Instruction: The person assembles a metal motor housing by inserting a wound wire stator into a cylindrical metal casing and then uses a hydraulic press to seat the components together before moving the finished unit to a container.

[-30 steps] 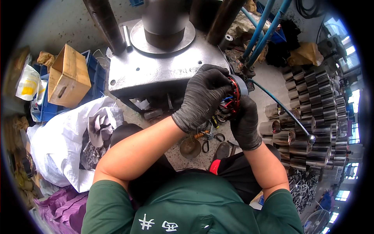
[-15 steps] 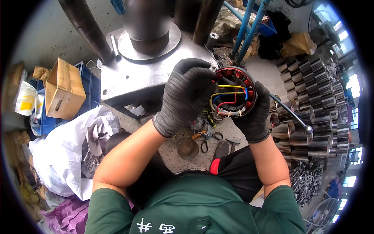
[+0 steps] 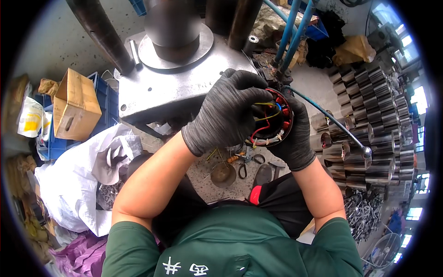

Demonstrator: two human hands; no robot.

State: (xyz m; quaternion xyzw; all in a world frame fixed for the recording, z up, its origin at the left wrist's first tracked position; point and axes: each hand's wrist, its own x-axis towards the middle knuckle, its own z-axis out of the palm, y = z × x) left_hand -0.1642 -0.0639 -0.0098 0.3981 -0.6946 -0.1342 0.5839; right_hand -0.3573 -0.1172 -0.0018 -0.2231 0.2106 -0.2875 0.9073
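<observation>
The right hand point(image 3: 295, 134), in a dark glove, is curled around the right side of a ring point(image 3: 287, 123) and holds it. The left hand point(image 3: 226, 113), gloved too, reaches over the ring's left side with its fingers bent in and close together, right by the wires. I cannot tell if they pinch a wire or just touch the ring, since the glove hides that spot. The ring is up in the air in front of the body, by the table's near right corner, and it is tilted. It has red coils inside, with yellow wires point(image 3: 271, 117), a red wire point(image 3: 264, 127) and a bit of blue. Half a second ago the ring showed more of its open face, and the left hand was farther off the wires; now that hand covers part of the hole. So the work seems to be at the wires now, with the right hand keeping the ring steady. Below, on the floor, are a bowl point(image 3: 223, 175), scissors point(image 3: 242, 171) and a hammer point(image 3: 277, 168). Ahead is the metal table point(image 3: 159, 94) with a round plate point(image 3: 206, 46) on it. Off to the left are a white bag point(image 3: 64, 171) and a box point(image 3: 78, 111). To the right, a rod point(image 3: 341, 125) with a ball end sticks out near many shiny tubes point(image 3: 380, 154).
</observation>
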